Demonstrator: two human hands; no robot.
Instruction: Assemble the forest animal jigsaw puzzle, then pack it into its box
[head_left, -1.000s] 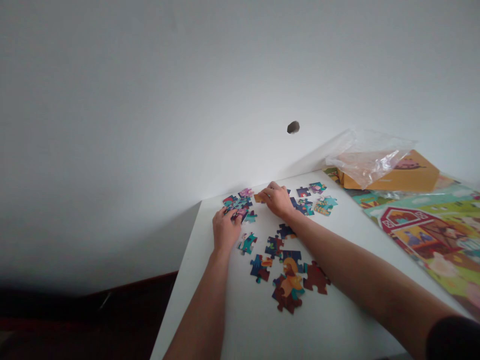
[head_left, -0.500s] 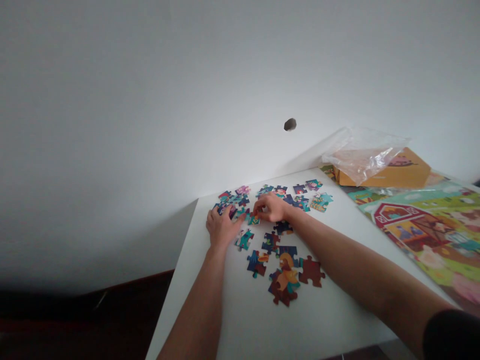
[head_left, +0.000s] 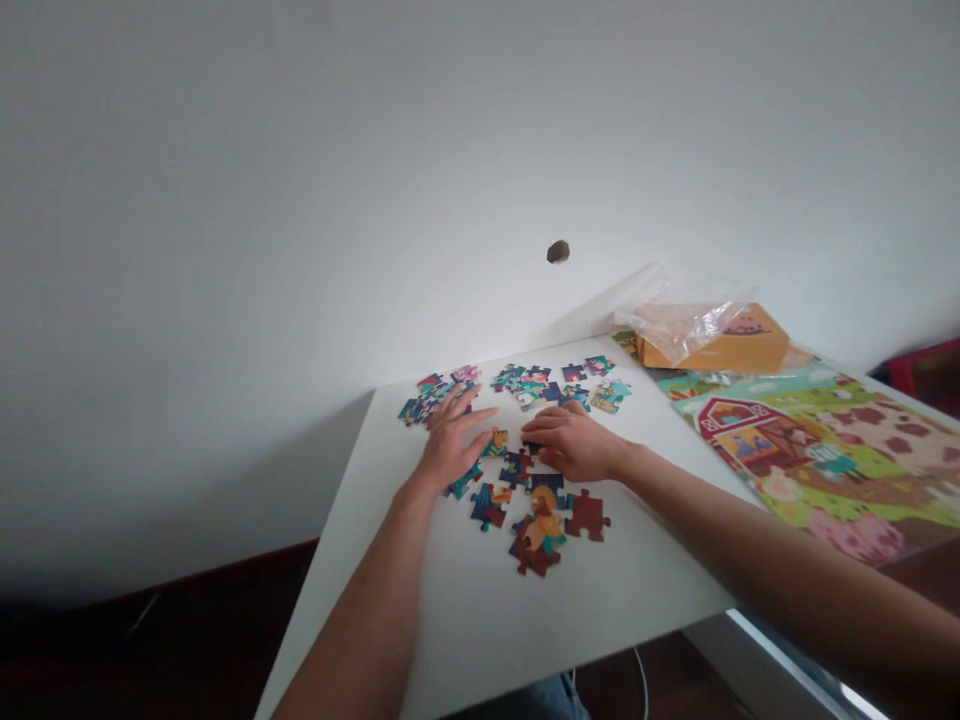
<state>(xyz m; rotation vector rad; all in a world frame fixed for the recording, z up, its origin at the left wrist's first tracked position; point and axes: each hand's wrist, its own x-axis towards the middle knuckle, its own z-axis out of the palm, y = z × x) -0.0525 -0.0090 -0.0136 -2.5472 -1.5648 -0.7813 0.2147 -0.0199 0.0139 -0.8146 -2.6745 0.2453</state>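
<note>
Colourful jigsaw pieces lie in loose groups on a white table (head_left: 465,620). My left hand (head_left: 452,440) has its fingers spread, with fingertips over the edge of the far-left cluster (head_left: 424,405) and the thumb near a yellow and teal piece (head_left: 495,443). Palm down, my right hand (head_left: 574,440) rests its fingers on a dark piece (head_left: 534,447), mostly covered by them. Nearer to me are a blue piece (head_left: 490,506), joined orange and brown pieces (head_left: 540,535) and a dark red piece (head_left: 587,515).
An orange box (head_left: 750,340) with a clear plastic bag (head_left: 675,310) on it stands at the back right. A farm picture sheet (head_left: 810,450) covers the right side. Behind the table rises a white wall (head_left: 300,200) with a hole.
The view has shifted. My left hand has spread its fingers. My right hand has moved nearer to me and flattened onto the dark piece; the yellow and teal piece now lies uncovered between the hands.
</note>
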